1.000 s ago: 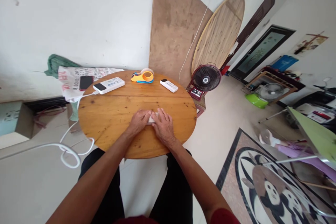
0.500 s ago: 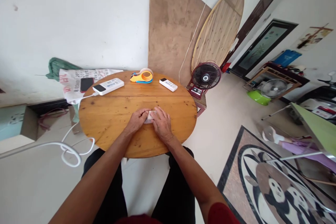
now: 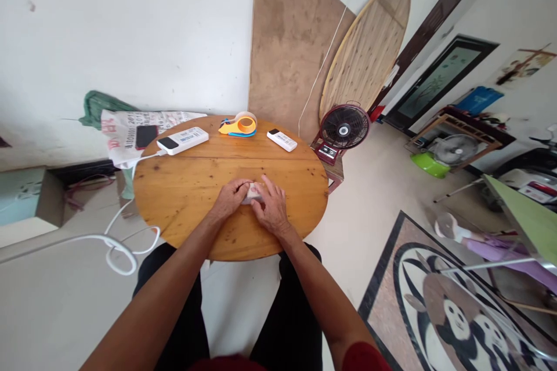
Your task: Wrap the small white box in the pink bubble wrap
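A small white box-like thing (image 3: 252, 193) with faint reddish marks lies low over the wooden table, between my two hands. My left hand (image 3: 230, 198) is closed on its left side, thumb and forefinger at its upper edge. From the right, my right hand (image 3: 272, 207) holds it, with the thumb near its front edge and a finger over its top; another finger stretches up and away. The fingers cover much of the thing, so its exact kind cannot be made out.
On the round wooden table (image 3: 183, 185) are a white power bank (image 3: 185, 140) with a cable plugged in, a yellow tape dispenser (image 3: 239, 125) and a smaller white power bank (image 3: 282, 140). A dark phone (image 3: 147, 137) lies on a printed sack at the left. A fan (image 3: 343, 127) stands behind right.
My right hand's fingers have lifted and spread a little, baring more of the white thing's top. My left hand keeps its hold. The whole view has shifted slightly.
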Demonstrator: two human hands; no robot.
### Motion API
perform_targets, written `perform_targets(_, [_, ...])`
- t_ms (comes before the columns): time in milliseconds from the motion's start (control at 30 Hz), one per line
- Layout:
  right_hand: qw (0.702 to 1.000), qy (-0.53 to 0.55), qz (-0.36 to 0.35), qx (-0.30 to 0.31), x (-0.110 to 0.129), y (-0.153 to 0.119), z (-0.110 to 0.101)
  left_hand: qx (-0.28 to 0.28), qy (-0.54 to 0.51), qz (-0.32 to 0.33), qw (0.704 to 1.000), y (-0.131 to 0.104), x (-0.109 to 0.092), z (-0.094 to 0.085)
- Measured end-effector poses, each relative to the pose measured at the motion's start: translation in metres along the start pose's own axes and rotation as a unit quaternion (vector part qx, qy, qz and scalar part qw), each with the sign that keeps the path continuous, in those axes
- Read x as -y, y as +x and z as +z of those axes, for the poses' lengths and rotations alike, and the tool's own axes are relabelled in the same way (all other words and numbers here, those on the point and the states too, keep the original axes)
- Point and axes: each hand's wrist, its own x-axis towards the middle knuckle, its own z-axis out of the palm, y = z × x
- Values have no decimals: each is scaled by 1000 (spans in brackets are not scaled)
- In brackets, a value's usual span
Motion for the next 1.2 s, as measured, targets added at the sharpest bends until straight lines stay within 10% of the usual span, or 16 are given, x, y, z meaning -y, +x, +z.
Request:
perform_targets(300, [975, 173, 70, -119, -17, 2, 7, -3, -25, -18, 1000, -1, -4, 1])
perform_targets(567, [962, 245, 119, -18, -39, 43, 16, -8, -13, -15, 1000, 0, -7, 1])
perform_targets(867, [960, 266, 64, -54, -33, 51, 26, 6, 0, 2, 1000, 3, -9, 0])
perform_targets(1200, [994, 102, -15, 29, -25, 39, -10, 5, -26, 10, 1000, 3, -5, 2])
